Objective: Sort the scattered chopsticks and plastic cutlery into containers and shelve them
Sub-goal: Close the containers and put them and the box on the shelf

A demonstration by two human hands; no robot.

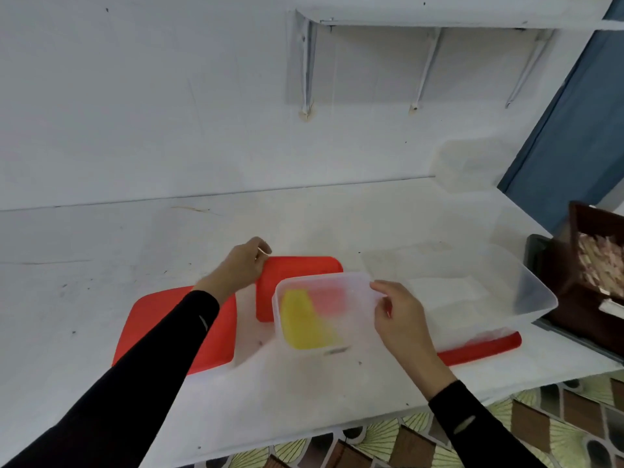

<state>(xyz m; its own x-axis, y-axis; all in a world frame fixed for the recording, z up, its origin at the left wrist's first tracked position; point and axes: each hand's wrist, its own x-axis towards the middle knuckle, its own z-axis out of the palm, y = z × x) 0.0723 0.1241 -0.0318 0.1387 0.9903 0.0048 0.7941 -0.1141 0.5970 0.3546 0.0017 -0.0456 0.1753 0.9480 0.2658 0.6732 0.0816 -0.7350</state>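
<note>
From the head camera I look down on a white table (101, 298) set against a pale wall, with an empty white shelf (439, 23) on brackets above it.

My right hand (398, 319) is closed on the right rim of a small clear container (324, 312), thumb on top of the edge and fingers curled under and along its side. The container looks raised a little off the table and is blurred; inside it lies a bunch of yellow plastic cutlery (304, 320), too smeared for me to tell the pieces apart.

My left hand (241, 265) is curled over the upper left corner of a red lid (297, 275) lying flat behind the small container. I cannot tell whether the fingers truly pinch the lid or only rest on it.

A second red lid (148, 319) lies flat under my left forearm. A third red lid (479, 347) shows beneath a large clear container (506, 298) to the right.

At the far right edge stands a dark wooden box (587, 265) holding pale sticks, probably chopsticks (601, 261). A faint clear tub (472, 163) sits against the wall at the back right.
</note>
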